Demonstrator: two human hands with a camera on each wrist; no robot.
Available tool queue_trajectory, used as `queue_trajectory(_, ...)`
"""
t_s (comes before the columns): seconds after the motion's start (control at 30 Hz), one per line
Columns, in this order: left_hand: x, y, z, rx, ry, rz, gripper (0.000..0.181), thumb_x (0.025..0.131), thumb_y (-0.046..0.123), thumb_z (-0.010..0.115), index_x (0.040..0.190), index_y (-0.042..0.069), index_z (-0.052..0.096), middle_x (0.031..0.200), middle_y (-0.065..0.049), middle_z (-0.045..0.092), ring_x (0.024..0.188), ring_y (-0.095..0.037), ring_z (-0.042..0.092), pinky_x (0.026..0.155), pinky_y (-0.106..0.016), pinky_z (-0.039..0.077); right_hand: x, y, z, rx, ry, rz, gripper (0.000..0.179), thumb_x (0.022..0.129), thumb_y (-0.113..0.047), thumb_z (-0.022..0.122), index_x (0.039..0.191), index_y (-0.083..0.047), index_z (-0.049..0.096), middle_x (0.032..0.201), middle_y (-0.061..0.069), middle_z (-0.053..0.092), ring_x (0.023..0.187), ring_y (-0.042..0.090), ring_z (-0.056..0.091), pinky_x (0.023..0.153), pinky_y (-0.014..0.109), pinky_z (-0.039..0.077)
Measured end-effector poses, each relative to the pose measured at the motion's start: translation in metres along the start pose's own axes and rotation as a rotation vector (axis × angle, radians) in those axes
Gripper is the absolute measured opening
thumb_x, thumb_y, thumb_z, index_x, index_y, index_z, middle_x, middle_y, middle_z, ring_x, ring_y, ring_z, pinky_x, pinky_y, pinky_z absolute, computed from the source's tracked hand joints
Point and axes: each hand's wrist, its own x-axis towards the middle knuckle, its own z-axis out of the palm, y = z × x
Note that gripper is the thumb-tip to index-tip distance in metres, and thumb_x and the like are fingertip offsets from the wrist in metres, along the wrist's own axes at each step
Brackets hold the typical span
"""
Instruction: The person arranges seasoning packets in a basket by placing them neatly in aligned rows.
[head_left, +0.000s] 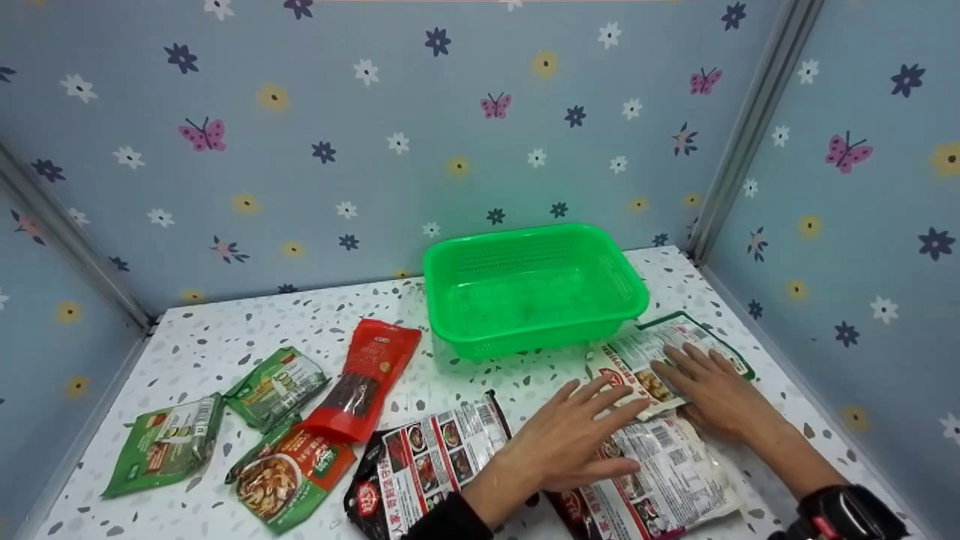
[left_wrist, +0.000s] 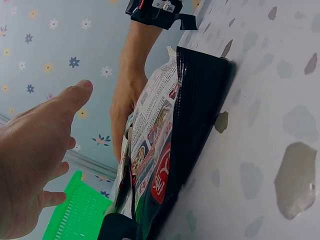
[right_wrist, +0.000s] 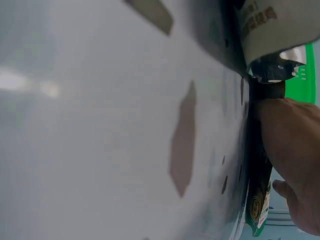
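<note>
My right hand (head_left: 712,394) lies palm down on a green-edged white food packet (head_left: 686,334), its fingers extended over the printed face. In the right wrist view the right hand (right_wrist: 292,150) is seen low beside the packets at the table surface. My left hand (head_left: 566,431), fingers spread, hovers over a dark food packet with a white back label (head_left: 664,469). The left wrist view has the left hand (left_wrist: 30,155) in the air, apart from that packet (left_wrist: 160,125). The green-edged packet overlaps the top of the dark one.
Behind the hands stands a green plastic basket (head_left: 536,341). Another dark packet (head_left: 442,454) lies left of the left hand. Farther left are a red packet (head_left: 367,375), an orange-and-green packet (head_left: 292,472) and two green packets (head_left: 169,439). Patterned walls (head_left: 420,150) enclose the speckled table (head_left: 202,322).
</note>
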Motion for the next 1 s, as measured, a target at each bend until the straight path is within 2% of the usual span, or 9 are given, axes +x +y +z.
queue_trajectory(0.1, -0.002, -0.001, 0.000, -0.007, -0.003, -0.004, 0.083, 0.113, 0.075, 0.041, 0.181, 0.033, 0.018, 0.189, 0.000, 0.024, 0.176, -0.026, 0.027, 0.141, -0.056, 0.032, -0.001, -0.001, -0.001, -0.007, 0.010, 0.000, 0.087, 0.092, -0.025, 0.091, 0.169, -0.013, 0.052, 0.176, 0.024, 0.048, 0.160, 0.054, 0.048, 0.128, 0.077, 0.041)
queue_trajectory(0.23, -0.004, -0.004, 0.000, -0.009, 0.009, -0.006, 0.082, 0.113, 0.075, 0.041, 0.180, 0.032, 0.020, 0.188, -0.001, 0.024, 0.176, -0.027, 0.028, 0.141, -0.057, 0.031, -0.003, 0.001, -0.001, -0.021, 0.089, -0.032, 0.082, 0.090, -0.023, 0.092, 0.164, -0.013, 0.058, 0.171, 0.023, 0.054, 0.154, 0.054, 0.055, 0.123, 0.077, 0.047)
queue_trajectory(0.37, -0.005, -0.006, 0.000, -0.001, 0.032, -0.003, 0.081, 0.113, 0.073, 0.042, 0.180, 0.031, 0.023, 0.186, -0.003, 0.032, 0.175, -0.028, 0.031, 0.140, -0.057, 0.033, -0.007, 0.005, 0.000, 0.002, 0.192, -0.062, 0.073, 0.087, -0.002, 0.089, 0.156, -0.010, 0.066, 0.163, 0.024, 0.062, 0.146, 0.054, 0.062, 0.117, 0.077, 0.051)
queue_trajectory(0.57, -0.009, -0.011, -0.002, 0.010, 0.049, -0.008, 0.082, 0.113, 0.073, 0.043, 0.180, 0.030, 0.023, 0.185, -0.005, 0.036, 0.174, -0.028, 0.033, 0.139, -0.057, 0.035, -0.014, 0.005, -0.002, 0.064, 0.293, -0.075, 0.079, 0.076, 0.020, 0.083, 0.149, -0.009, 0.072, 0.154, 0.023, 0.070, 0.140, 0.053, 0.067, 0.116, 0.076, 0.051)
queue_trajectory(0.63, -0.011, -0.014, -0.004, -0.008, 0.062, -0.011, 0.081, 0.113, 0.071, 0.044, 0.179, 0.029, 0.024, 0.185, -0.006, 0.036, 0.173, -0.028, 0.034, 0.138, -0.057, 0.036, -0.015, 0.003, -0.003, 0.087, 0.352, -0.082, 0.081, 0.073, 0.024, 0.081, 0.146, -0.009, 0.074, 0.149, 0.020, 0.074, 0.137, 0.051, 0.070, 0.128, 0.063, 0.048)
queue_trajectory(0.7, -0.013, -0.017, -0.005, -0.037, 0.077, -0.019, 0.081, 0.113, 0.069, 0.047, 0.179, 0.027, 0.025, 0.185, -0.007, 0.035, 0.173, -0.029, 0.035, 0.138, -0.057, 0.037, -0.015, 0.001, -0.004, 0.118, 0.422, -0.109, 0.080, 0.072, 0.030, 0.077, 0.143, -0.008, 0.076, 0.144, 0.019, 0.077, 0.132, 0.049, 0.073, 0.137, 0.043, 0.040)
queue_trajectory(0.8, -0.017, -0.023, -0.008, -0.104, 0.103, -0.043, 0.082, 0.113, 0.066, 0.051, 0.179, 0.025, 0.025, 0.186, -0.008, 0.032, 0.173, -0.030, 0.034, 0.138, -0.058, 0.037, -0.015, -0.003, -0.006, 0.175, 0.514, -0.148, 0.083, 0.069, 0.036, 0.065, 0.140, -0.006, 0.078, 0.140, 0.019, 0.079, 0.128, 0.046, 0.074, 0.138, 0.015, 0.020)
queue_trajectory(0.87, -0.019, -0.028, -0.009, -0.160, 0.119, -0.063, 0.084, 0.112, 0.064, 0.054, 0.180, 0.025, 0.024, 0.186, -0.008, 0.030, 0.173, -0.030, 0.034, 0.138, -0.059, 0.036, -0.015, -0.006, -0.008, 0.217, 0.562, -0.163, 0.085, 0.068, 0.038, 0.058, 0.140, -0.004, 0.078, 0.138, 0.019, 0.080, 0.133, 0.037, 0.074, 0.136, 0.010, 0.022)
queue_trajectory(1.0, -0.024, -0.036, -0.012, -0.274, 0.143, -0.104, 0.085, 0.112, 0.061, 0.058, 0.180, 0.025, 0.022, 0.187, -0.007, 0.027, 0.174, -0.028, 0.032, 0.138, -0.060, 0.035, -0.016, -0.011, -0.014, 0.314, 0.633, -0.147, 0.087, 0.071, 0.040, 0.056, 0.142, -0.005, 0.077, 0.137, 0.020, 0.080, 0.147, 0.001, 0.063, 0.125, 0.004, 0.035)
